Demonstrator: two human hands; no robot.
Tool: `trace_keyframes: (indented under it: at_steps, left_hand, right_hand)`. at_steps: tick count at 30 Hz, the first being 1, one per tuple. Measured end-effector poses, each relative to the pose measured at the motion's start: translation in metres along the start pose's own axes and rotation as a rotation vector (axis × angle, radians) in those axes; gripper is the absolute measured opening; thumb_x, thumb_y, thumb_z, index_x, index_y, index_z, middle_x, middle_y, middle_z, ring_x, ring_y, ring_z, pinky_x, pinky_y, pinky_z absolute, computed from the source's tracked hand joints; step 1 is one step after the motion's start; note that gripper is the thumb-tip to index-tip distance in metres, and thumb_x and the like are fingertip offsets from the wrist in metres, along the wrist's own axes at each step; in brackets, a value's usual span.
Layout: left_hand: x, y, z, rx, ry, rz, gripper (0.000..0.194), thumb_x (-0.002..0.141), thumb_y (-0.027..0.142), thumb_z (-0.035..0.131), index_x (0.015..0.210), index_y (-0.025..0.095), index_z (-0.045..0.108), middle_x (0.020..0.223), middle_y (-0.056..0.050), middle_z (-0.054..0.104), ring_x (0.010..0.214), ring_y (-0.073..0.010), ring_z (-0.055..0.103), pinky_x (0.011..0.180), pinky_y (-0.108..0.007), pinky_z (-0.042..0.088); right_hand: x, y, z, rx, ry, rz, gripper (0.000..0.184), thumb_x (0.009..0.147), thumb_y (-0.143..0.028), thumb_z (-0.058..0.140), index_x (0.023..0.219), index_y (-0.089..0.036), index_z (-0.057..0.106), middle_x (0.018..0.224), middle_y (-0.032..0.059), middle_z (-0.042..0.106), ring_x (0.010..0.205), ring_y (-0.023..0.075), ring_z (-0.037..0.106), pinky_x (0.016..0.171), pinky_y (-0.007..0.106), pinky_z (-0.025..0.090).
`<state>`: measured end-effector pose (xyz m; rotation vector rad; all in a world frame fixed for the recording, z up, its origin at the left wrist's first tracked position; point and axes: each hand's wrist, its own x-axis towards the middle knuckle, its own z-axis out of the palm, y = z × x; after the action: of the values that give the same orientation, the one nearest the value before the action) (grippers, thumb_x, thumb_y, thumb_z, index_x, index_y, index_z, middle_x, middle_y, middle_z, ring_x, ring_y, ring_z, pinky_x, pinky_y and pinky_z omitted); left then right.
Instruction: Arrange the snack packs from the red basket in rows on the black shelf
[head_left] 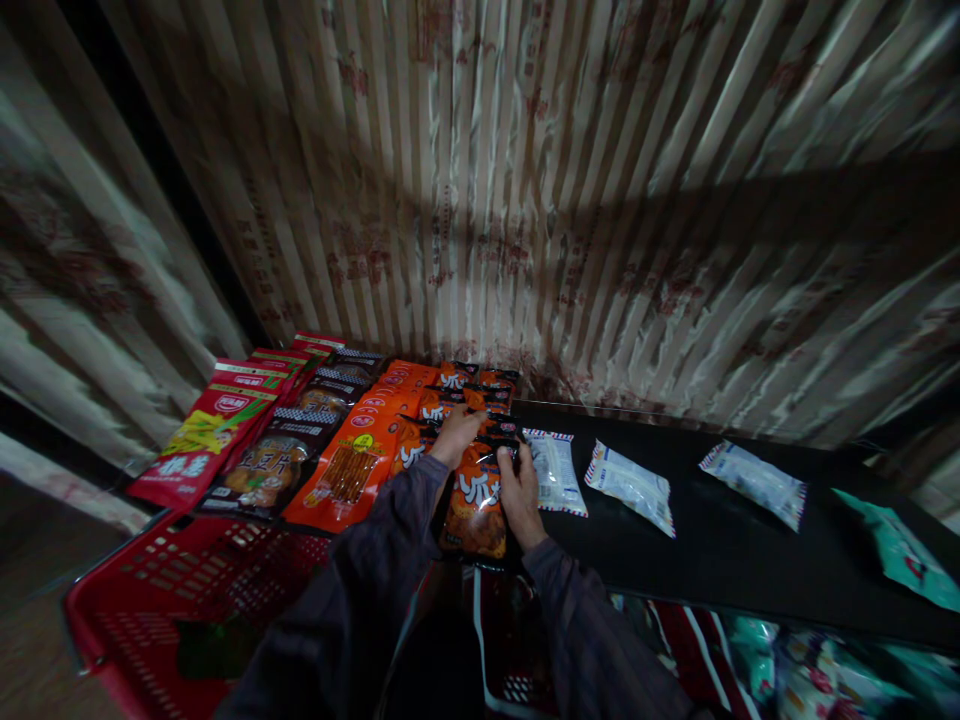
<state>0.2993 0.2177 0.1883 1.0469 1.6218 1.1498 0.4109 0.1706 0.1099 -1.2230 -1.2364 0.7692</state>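
An orange-and-black snack bag lies at the shelf's front edge, over the near part of a row of matching bags. My right hand grips its upper right edge, with the thumb on the front face. At the bag's upper left, my left hand is closed with its fingers drawn together over the top edges; its fingertips are partly hidden. Behind the hands are more matching snack bags. Just left of them lie orange pretzel-stick bags. A white-and-blue packet lies close to the right hand.
Dark potato-chip bags and red snack bags fill the black shelf's left end. To the right lie white packets and a teal packet. A red basket stands below left. Striped sheeting hangs behind.
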Motion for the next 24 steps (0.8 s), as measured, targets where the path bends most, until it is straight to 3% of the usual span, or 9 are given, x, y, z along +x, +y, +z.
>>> trace_keyframes:
  at_steps: [6,13,24]
  left_hand:
    - [0.012,0.003,0.005,0.005,-0.045,-0.034,0.043,0.075,0.026,0.067,0.115,0.012,0.061,0.116,-0.014,0.071,0.103,-0.0224,0.067,0.08,-0.026,0.049]
    - [0.022,0.006,0.008,0.047,-0.057,-0.039,0.04,0.072,0.024,0.07,0.11,0.013,0.063,0.114,-0.014,0.071,0.104,-0.0247,0.067,0.083,-0.028,0.049]
    - [0.02,0.018,0.013,0.159,-0.063,-0.02,0.036,0.08,0.018,0.061,0.115,0.009,0.063,0.117,-0.016,0.07,0.103,-0.0233,0.067,0.082,-0.027,0.049]
  right_hand:
    - [0.0,0.001,0.0,-0.008,0.008,0.013,0.046,0.09,-0.052,0.047,0.123,-0.023,0.058,0.122,0.0096,0.067,0.111,0.0247,0.06,0.099,0.041,0.047]
    - [0.0,0.0,-0.003,0.027,-0.024,0.037,0.033,0.09,-0.053,0.048,0.103,-0.025,0.059,0.101,0.0062,0.071,0.095,0.0239,0.064,0.087,0.038,0.051]
    - [0.006,0.0,-0.004,0.044,-0.017,0.079,0.032,0.088,-0.054,0.048,0.101,-0.026,0.057,0.101,0.0064,0.069,0.096,0.0255,0.063,0.088,0.039,0.05]
